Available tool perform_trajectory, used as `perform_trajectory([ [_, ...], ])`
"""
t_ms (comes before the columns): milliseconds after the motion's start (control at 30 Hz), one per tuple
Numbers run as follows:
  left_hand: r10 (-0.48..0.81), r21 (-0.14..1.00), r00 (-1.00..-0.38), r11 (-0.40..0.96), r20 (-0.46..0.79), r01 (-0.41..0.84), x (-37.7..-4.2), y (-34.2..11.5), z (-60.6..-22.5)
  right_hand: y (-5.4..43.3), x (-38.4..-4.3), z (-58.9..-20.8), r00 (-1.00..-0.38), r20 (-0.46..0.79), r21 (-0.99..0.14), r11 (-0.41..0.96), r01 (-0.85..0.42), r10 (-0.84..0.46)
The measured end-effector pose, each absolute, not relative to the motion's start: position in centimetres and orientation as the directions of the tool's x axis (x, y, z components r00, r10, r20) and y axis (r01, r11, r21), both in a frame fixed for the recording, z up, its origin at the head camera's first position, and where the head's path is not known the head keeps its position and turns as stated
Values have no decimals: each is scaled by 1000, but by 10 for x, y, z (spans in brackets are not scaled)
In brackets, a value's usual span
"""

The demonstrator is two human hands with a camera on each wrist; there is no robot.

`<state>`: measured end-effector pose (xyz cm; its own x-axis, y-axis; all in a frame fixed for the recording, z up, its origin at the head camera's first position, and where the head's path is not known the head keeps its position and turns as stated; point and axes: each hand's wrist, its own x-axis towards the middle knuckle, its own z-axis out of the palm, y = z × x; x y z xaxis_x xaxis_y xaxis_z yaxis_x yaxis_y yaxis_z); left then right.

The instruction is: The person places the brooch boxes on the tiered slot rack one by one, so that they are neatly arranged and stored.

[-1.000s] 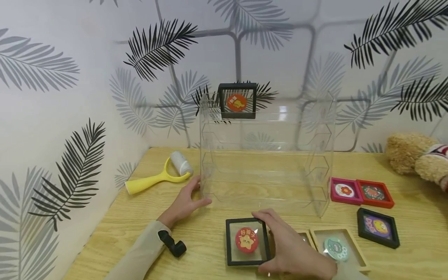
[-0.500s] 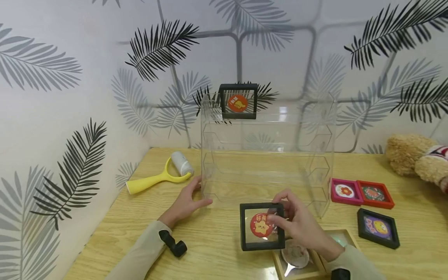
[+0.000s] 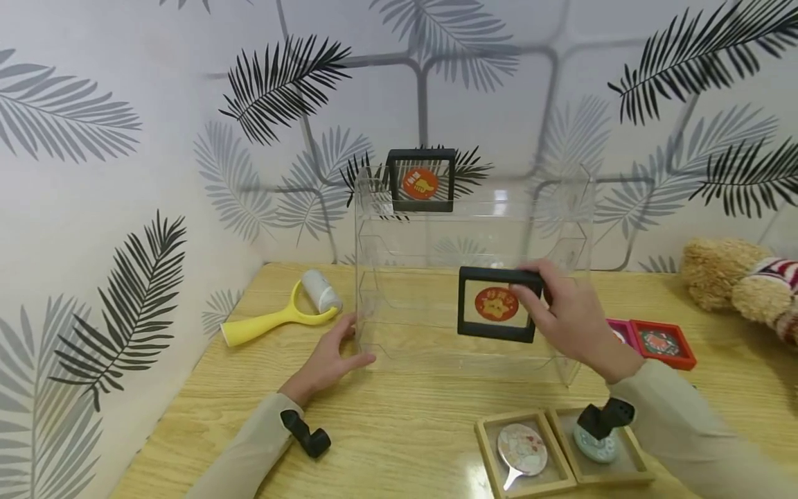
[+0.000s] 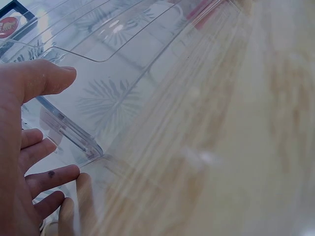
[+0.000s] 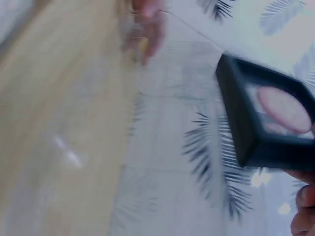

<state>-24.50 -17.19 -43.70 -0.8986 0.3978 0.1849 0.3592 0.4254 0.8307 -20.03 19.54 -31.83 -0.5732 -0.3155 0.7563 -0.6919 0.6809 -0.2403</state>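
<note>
My right hand (image 3: 576,319) pinches a black-edged display frame (image 3: 466,305) by its right side, thumb over the front. A red round badge with a star (image 3: 497,304) sits behind its clear pane. The frame is held up in front of a clear acrylic tiered rack (image 3: 424,360); in the right wrist view the black frame (image 5: 236,110) is blurred. My left hand (image 3: 325,362) rests by the rack's lower left side, thumb along the front and fingers extended at the side panel (image 4: 74,132). A second black frame with an orange thumb badge (image 3: 422,210) stands on the top tier.
Two wooden frames with badges (image 3: 483,443) lie at the front right. A red frame (image 3: 688,357) and a partly hidden pink frame (image 3: 630,331) lie right of the rack. A yellow-handled lint roller (image 3: 258,328) lies left, a plush toy (image 3: 717,274) at far right.
My right hand has lifted the black frame with the star badge off the table's front, moving it up and rightward to the rack. The left hand has stayed in place.
</note>
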Motion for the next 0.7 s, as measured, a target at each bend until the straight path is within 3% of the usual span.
perform_trajectory([
  [100,398,832,-899,425,182,357,-245,-172,-437,203,-211,-289,-557,776,-238,681,-693,-297],
  [367,400,826,-897,430,188,365,-247,-177,-440,216,-241,-214,-751,657,-553,634,-541,-68],
  [567,403,821,-892,425,206,381,-248,-176,-440,222,-269,-190,-820,572,-578,696,-427,-28],
  [700,401,830,-894,416,198,371,-248,-174,-440,224,-284,-188,-829,556,-543,732,-413,-55],
])
